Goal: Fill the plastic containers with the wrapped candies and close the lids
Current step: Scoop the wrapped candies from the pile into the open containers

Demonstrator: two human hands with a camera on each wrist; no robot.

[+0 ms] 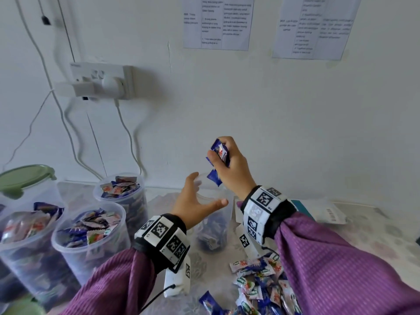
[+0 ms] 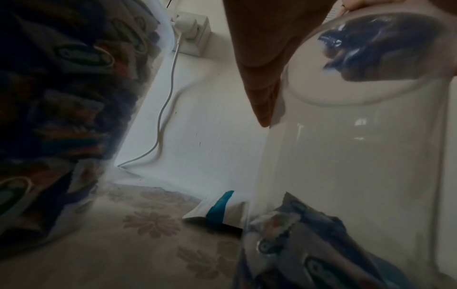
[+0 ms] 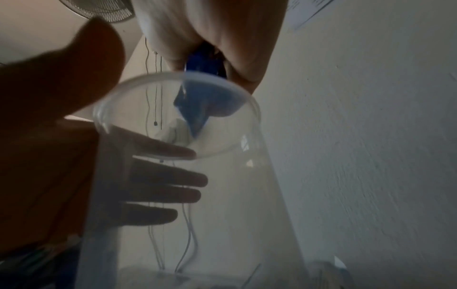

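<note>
While the left hand spreads open against the clear container at frame centre, the right hand holds its grip closed on wrapped candies directly above the open mouth, ready to drop.

Clear, smooth plastic tub at frame centre, glossy foil-like candies lower right. Ribbed purple cloth sleeves below, a matt green plastic lid far left, flower-patterned tablecloth beneath.
</note>
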